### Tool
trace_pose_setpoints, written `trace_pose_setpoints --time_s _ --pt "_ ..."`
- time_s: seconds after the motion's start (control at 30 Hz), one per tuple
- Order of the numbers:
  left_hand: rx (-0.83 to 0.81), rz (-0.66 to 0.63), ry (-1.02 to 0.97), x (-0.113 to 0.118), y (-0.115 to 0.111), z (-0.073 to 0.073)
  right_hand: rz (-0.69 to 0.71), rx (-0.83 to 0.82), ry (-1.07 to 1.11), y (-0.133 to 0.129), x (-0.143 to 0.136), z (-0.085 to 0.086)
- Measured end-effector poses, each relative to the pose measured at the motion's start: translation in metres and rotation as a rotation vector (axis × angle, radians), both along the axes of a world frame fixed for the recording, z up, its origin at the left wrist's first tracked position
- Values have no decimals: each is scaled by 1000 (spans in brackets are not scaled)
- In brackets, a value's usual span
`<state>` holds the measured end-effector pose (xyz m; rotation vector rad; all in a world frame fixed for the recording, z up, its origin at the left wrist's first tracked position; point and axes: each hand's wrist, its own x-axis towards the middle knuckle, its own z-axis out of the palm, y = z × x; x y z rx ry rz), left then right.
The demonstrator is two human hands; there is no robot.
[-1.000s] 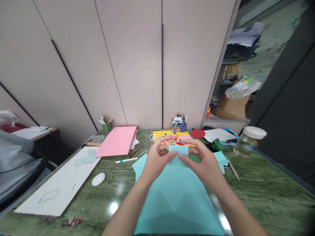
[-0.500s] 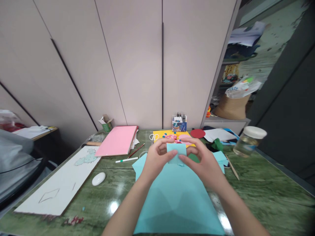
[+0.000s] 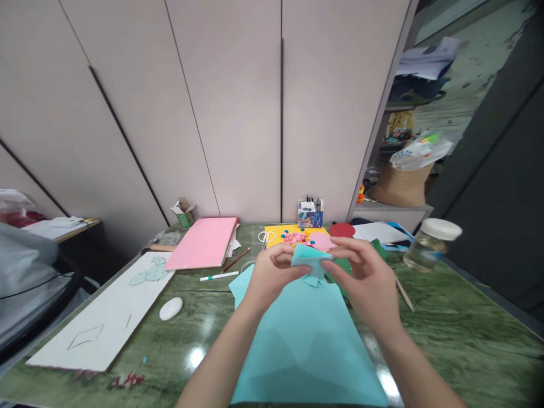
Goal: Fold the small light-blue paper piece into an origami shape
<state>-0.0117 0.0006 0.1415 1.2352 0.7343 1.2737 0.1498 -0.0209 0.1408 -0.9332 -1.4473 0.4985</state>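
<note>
A small folded piece of light-blue paper (image 3: 313, 259) is held up between both hands, tilted so that its folded layers show. My left hand (image 3: 274, 275) pinches its left side with thumb and fingers. On the right corner, my right hand (image 3: 368, 277) grips it between thumb and fingertips. Below them lies a large light-blue sheet (image 3: 306, 351) on the green marbled table, partly covered by my forearms. Behind the hands, small pink and blue pieces (image 3: 295, 237) lie on a yellow sheet (image 3: 274, 231) beside a pink paper circle (image 3: 322, 241).
White-handled scissors (image 3: 266, 237), a marker (image 3: 219, 276) and a pink folder (image 3: 204, 243) lie to the left. A white board with a cactus drawing (image 3: 102, 311) and a white oval object (image 3: 171, 309) are nearer. A lidded jar (image 3: 431, 246) and a wooden stick (image 3: 403, 293) stand and lie right.
The small folded paper has turned from facing me flat to a tilted position. My right hand has shifted slightly right, to the paper's corner.
</note>
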Motion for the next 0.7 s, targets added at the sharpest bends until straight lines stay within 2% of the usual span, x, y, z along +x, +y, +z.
trace_pose_setpoints --time_s 0.17,0.47,0.6,0.7 --pt "1 0 59 2 -2 -2 38 19 23 -1 -2 2" --pt "-43 14 116 2 -3 2 -17 2 44 -5 -2 4" --pt "-38 1 66 2 -4 2 -37 -23 84 -5 -1 6" --pt "-31 48 -26 1 -3 1 1 -101 131 -3 1 6"
